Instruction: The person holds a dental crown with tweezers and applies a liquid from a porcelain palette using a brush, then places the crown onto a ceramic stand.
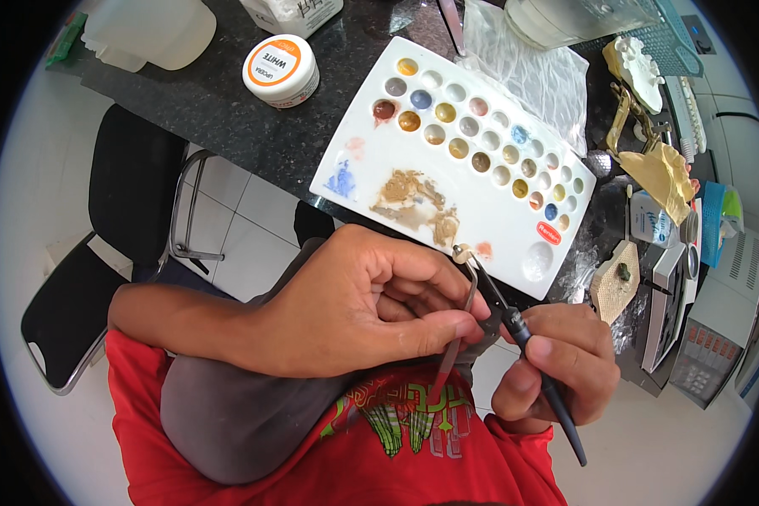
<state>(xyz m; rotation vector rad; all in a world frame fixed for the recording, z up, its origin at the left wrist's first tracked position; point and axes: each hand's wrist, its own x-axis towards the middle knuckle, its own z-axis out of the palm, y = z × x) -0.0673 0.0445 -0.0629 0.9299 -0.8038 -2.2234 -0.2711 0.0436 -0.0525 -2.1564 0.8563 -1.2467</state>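
My left hand (371, 308) is closed on thin metal tweezers (453, 354), pinched between thumb and fingers. At their tip sits a small off-white piece that looks like a dental crown (460, 254). A slim brush with a black handle (557, 401) is gripped in my right hand (565, 358), its tip close to the crown; whether they touch I cannot tell. Both tips are over the near edge of a white porcelain palette (405, 156). Its round wells hold many colours, and brown paste (413, 198), a blue smear (341, 180) and pinkish smears lie on its flat part.
A white jar with an orange-ringed lid (280, 72) stands on the dark speckled counter (177, 93) beside a translucent tub (156, 34). Clear plastic film (527, 67) lies behind the palette. Rightward are a dental cast (637, 74), a honeycomb tray (614, 282) and equipment. Black chair (135, 177) at left.
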